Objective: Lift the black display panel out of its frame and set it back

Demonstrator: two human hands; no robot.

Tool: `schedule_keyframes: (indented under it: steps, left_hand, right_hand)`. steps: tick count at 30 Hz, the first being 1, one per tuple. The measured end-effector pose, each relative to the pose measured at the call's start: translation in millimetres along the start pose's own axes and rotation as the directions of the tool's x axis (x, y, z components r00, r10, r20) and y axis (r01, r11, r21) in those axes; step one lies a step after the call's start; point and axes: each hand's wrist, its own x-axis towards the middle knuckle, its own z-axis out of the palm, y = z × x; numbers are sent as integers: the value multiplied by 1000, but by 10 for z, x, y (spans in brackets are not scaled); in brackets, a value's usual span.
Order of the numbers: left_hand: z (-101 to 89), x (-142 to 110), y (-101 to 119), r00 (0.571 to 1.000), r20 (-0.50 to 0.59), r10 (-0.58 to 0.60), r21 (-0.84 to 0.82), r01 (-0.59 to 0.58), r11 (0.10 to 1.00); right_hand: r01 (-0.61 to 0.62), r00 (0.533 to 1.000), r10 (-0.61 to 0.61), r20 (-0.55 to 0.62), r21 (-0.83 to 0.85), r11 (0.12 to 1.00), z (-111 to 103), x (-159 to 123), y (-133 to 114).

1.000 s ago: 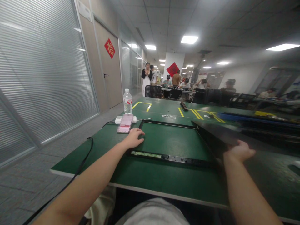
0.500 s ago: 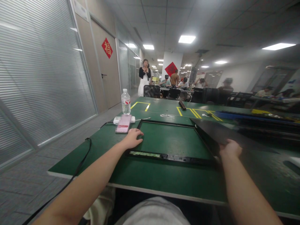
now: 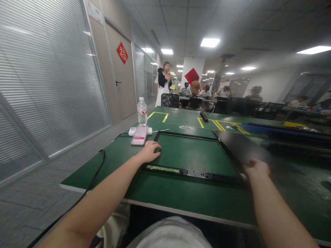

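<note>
A thin black rectangular frame [image 3: 190, 135] lies flat on the green table, with a green circuit strip [image 3: 162, 169] set along its near side. My left hand [image 3: 151, 151] is at the frame's left side, fingers curled over that edge. At the frame's right side, my right hand [image 3: 258, 168] grips the edge of a large dark flat panel [image 3: 239, 146]. This panel leans low beside the frame, its far corner by the frame's far right corner. Blur hides the panel's right end and parts of my right fingers.
Beyond my left hand are a pink-screened phone [image 3: 140, 135], a white device [image 3: 150, 131] and a water bottle [image 3: 142, 112]. A dark slotted bar [image 3: 204, 116] lies farther back. Blue-edged dark pieces [image 3: 274, 129] lie right. A black cable [image 3: 95, 175] hangs over the left edge.
The view has shifted slightly. My right hand and the panel sit a touch lower, while my left hand stays at the frame. A standing person in the background has turned.
</note>
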Motion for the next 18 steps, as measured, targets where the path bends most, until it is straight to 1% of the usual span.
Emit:
schedule_keyframes:
  steps: [6, 11, 14, 16, 18]
  left_hand:
    - [5, -3, -10, 1000, 6, 11, -13, -11, 1000]
    - [6, -2, -7, 1000, -2, 6, -35, -6, 999]
    - [5, -1, -3, 1000, 0, 2, -45, -2, 999]
    - [3, -1, 0, 1000, -6, -2, -59, 2, 998]
    - [1, -2, 6, 1000, -13, -7, -76, 6, 997]
  right_hand:
    - [8, 999, -7, 49, -27, 1000, 7, 54, 31]
    - [42, 988, -37, 147, -30, 999, 41, 62, 71]
    - [52, 988, -49, 143, -13, 999, 54, 18, 79]
    - [73, 979, -73, 190, 8, 997, 52, -17, 81]
    - [101, 958, -109, 265, 44, 994, 44, -44, 79]
